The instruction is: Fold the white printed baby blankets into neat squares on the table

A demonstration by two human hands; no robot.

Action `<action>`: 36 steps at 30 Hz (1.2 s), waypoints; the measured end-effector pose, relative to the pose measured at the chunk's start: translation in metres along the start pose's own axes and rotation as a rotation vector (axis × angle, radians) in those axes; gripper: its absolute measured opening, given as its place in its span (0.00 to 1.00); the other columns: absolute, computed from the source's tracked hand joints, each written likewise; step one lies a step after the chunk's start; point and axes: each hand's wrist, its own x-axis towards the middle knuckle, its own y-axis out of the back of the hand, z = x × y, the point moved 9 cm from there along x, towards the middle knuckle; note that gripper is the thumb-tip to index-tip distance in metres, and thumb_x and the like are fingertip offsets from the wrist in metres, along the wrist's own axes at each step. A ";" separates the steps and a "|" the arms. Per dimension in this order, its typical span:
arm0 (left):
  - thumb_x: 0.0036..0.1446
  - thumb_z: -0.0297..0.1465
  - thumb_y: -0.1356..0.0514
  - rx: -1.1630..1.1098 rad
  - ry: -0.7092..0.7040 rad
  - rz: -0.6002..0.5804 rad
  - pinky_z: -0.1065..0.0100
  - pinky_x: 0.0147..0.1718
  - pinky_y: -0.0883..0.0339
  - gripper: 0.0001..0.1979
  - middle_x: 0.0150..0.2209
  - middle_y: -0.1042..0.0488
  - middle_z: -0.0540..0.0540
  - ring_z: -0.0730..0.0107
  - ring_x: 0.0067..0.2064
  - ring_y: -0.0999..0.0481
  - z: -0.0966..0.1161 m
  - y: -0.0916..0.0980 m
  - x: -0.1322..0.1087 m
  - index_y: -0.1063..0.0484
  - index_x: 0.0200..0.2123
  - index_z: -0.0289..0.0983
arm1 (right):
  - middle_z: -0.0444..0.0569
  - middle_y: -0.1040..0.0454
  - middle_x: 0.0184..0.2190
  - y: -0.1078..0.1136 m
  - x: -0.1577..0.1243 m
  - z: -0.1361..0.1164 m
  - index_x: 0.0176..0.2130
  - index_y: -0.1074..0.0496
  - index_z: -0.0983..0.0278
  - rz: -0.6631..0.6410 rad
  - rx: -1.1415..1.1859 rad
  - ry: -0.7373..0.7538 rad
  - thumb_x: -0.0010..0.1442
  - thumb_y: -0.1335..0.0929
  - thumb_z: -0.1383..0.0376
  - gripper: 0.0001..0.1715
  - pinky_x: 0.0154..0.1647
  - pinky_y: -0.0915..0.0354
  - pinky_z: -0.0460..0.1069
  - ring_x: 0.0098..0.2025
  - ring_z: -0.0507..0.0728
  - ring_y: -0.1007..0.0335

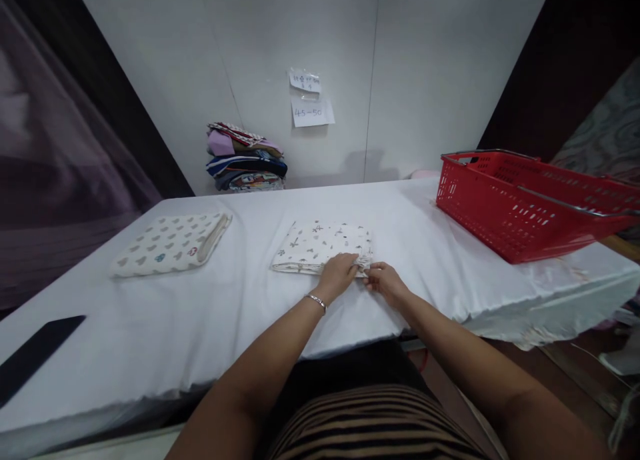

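A white cloth (325,241) with small grey-brown leaf-like prints lies folded into a flat rectangle on the white-covered table. My left hand (340,273), with a silver bracelet at the wrist, grips its near edge close to the right corner. Right beside it, my right hand (384,280) has its fingers closed on the gathered fabric at that same corner. The fingertips of both hands almost meet there, and part of the corner is hidden beneath them.
A second folded cloth (167,243) with a heart-like pattern lies at left. A dark flat panel (37,353) is at the left front. A red basket (500,210) stands at right. Piled fabrics (245,160) rest against the wall under paper notes (313,112).
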 end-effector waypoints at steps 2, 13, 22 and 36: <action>0.59 0.24 0.47 0.056 -0.019 0.043 0.62 0.49 0.34 0.14 0.47 0.26 0.43 0.64 0.49 0.29 0.004 0.005 0.000 0.31 0.49 0.37 | 0.42 0.29 0.21 0.001 -0.003 0.001 0.34 0.39 0.62 0.014 0.030 0.011 0.48 0.30 0.72 0.15 0.18 0.36 0.43 0.21 0.50 0.31; 0.60 0.23 0.48 0.177 -0.119 -0.073 0.64 0.45 0.33 0.13 0.44 0.25 0.45 0.65 0.46 0.27 0.019 -0.008 -0.011 0.32 0.47 0.37 | 0.46 0.25 0.27 -0.002 -0.011 0.001 0.38 0.38 0.63 -0.040 0.123 0.013 0.51 0.32 0.69 0.13 0.20 0.35 0.43 0.26 0.53 0.26; 0.61 0.23 0.50 0.155 -0.150 -0.126 0.64 0.43 0.33 0.12 0.41 0.24 0.45 0.64 0.44 0.26 0.023 -0.013 -0.016 0.31 0.45 0.36 | 0.46 0.26 0.31 0.000 -0.014 -0.001 0.57 0.47 0.60 0.030 -0.009 0.017 0.56 0.30 0.60 0.34 0.19 0.36 0.44 0.26 0.54 0.26; 0.52 0.21 0.46 0.265 0.028 -0.057 0.54 0.60 0.50 0.29 0.57 0.34 0.42 0.61 0.60 0.40 -0.039 0.021 -0.044 0.42 0.59 0.38 | 0.38 0.33 0.20 0.009 -0.011 -0.020 0.59 0.43 0.62 0.052 -0.096 0.079 0.45 0.28 0.60 0.44 0.17 0.44 0.43 0.19 0.50 0.39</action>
